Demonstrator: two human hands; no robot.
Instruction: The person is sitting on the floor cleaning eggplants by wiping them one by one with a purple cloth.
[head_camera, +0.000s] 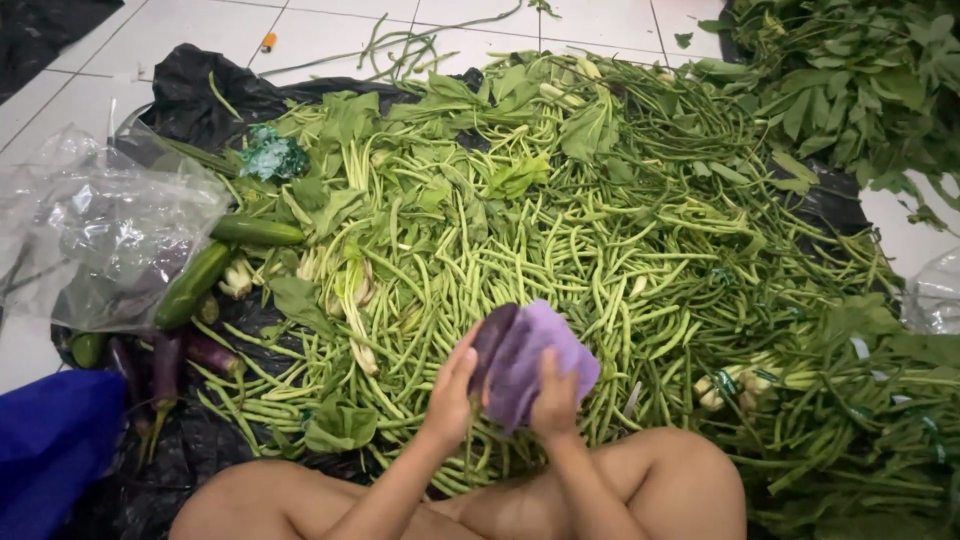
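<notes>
Your left hand (450, 395) and right hand (555, 400) meet in front of your crossed legs, over the near edge of the bean pile (560, 250). Between them is a dark eggplant (492, 340), its upper end showing, with a purple cloth (540, 360) wrapped round the rest. The left grip is curled against the eggplant's left side, fingers together; the right grip is pressed onto the cloth from below, thumb and fingers pinching cloth against the fruit. The eggplant looks smooth and glossy, so judge it slippery on bare skin, firm but easy to bruise, and of moderate weight; the cloth is soft and limp and gives the surer hold. Take hold round the thick middle through the cloth, not at the tip. More eggplants (165, 365) and cucumbers (195, 285) lie to your left on black sheeting (190, 90), beside a clear plastic bag (90, 220); leafy greens (860, 70) are heaped far right.
</notes>
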